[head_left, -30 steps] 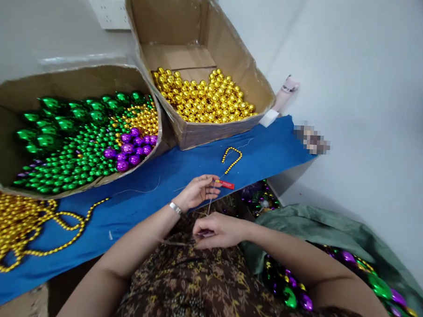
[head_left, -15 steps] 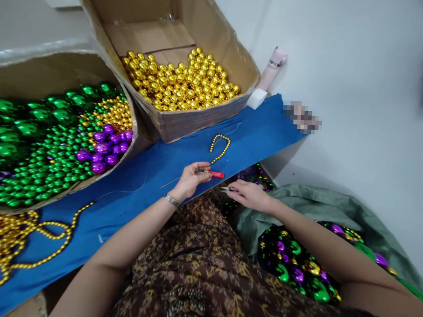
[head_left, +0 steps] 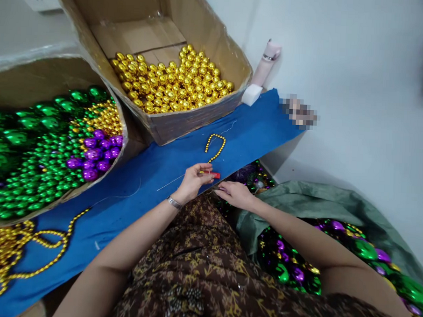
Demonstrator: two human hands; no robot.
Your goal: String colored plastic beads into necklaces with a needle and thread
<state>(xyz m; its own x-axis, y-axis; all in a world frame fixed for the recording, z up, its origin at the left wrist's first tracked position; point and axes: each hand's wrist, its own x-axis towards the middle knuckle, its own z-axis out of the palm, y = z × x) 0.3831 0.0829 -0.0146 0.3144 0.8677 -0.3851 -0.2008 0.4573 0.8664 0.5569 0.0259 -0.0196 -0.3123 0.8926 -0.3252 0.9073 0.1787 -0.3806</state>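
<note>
Fingers of the left hand are pinched narrow on a small red tool at the near edge of the blue-covered counter, just below the middle of the frame. A thin thread runs from that pinch down-left across the cloth. The right hand lies just beside the left, almost touching it. Its fingers are drawn together towards something thin and pale, but whether they grip it cannot be told.

A second ago the right hand sat lower, over the patterned lap, with the thread standing up between the two hands. It has since risen to the counter edge and closed in on the left, which has hardly moved. Both hands now bear on the same spot by the red tool, which suggests fine work on the thread end.

Above the hands a short string of gold beads lies hooked on the cloth. Behind it stands a cardboard box of gold beads, and at the left a box of green, purple and gold beads. Gold bead strands pile at the lower left. A green bag of mixed beads fills the lower right.
</note>
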